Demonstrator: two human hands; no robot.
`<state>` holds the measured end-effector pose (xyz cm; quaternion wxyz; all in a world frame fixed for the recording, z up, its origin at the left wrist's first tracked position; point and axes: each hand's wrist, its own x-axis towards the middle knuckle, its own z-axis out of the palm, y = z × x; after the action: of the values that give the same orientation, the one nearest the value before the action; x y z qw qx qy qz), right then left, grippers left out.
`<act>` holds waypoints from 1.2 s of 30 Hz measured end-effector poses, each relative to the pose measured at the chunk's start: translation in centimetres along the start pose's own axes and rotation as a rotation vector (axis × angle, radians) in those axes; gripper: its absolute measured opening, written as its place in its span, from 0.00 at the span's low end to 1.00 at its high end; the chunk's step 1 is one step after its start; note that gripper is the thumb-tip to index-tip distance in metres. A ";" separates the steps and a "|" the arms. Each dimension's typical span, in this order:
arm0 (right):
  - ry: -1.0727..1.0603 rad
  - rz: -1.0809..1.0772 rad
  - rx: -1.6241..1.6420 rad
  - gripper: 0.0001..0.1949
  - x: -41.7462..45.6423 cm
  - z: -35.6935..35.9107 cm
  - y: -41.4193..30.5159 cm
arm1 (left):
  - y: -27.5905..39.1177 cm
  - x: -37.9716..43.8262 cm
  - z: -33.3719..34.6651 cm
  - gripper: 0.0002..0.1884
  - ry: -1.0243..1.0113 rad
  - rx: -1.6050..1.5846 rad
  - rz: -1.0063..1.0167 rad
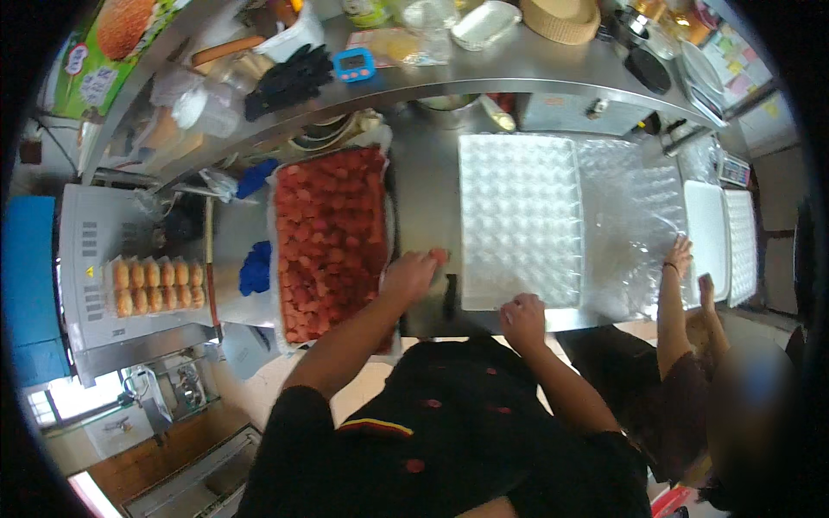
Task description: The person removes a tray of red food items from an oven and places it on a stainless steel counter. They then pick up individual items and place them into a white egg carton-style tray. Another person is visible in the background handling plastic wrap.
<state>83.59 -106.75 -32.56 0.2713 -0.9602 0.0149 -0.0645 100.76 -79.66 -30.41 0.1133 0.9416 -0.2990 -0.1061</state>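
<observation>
A shallow tray lined with white sheet holds a mass of red, chunky pieces (330, 246), perhaps meat or fruit, left of centre. Just right of it, my left hand (411, 275) grips a small pinkish-red piece (439, 256) over the steel counter (421, 188). My right hand (523, 317) rests with curled fingers at the near edge of a white tray with rows of round cavities (521, 220); whether it holds anything cannot be told. A dark strip, perhaps a tool, (450, 294) lies between the two trays.
A co-worker's hand (679, 256) touches clear plastic film (631, 226) at the right. Beyond stand more white trays (706, 239). A steel shelf (544, 84) with a blue timer (354, 65) and black gloves (291, 81) crosses the far side. Packaged buns (158, 285) sit at left.
</observation>
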 end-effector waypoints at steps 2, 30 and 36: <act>0.061 -0.048 0.131 0.04 0.4 -2.0 -1.9 | -3.1 1.9 1.9 0.10 -0.048 0.034 -0.195; -0.162 0.109 0.572 0.38 4.2 1.1 -22.7 | -7.9 -14.8 -9.0 0.21 0.180 -1.518 -0.185; -0.011 -0.040 0.506 0.38 2.8 1.1 -26.8 | -3.4 -17.1 -12.0 0.13 0.268 -0.994 -0.066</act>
<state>86.31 -83.53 -19.18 0.5015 -0.8623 -0.0223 -0.0662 92.13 -65.12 -17.65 0.5810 0.7883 -0.1653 -0.1172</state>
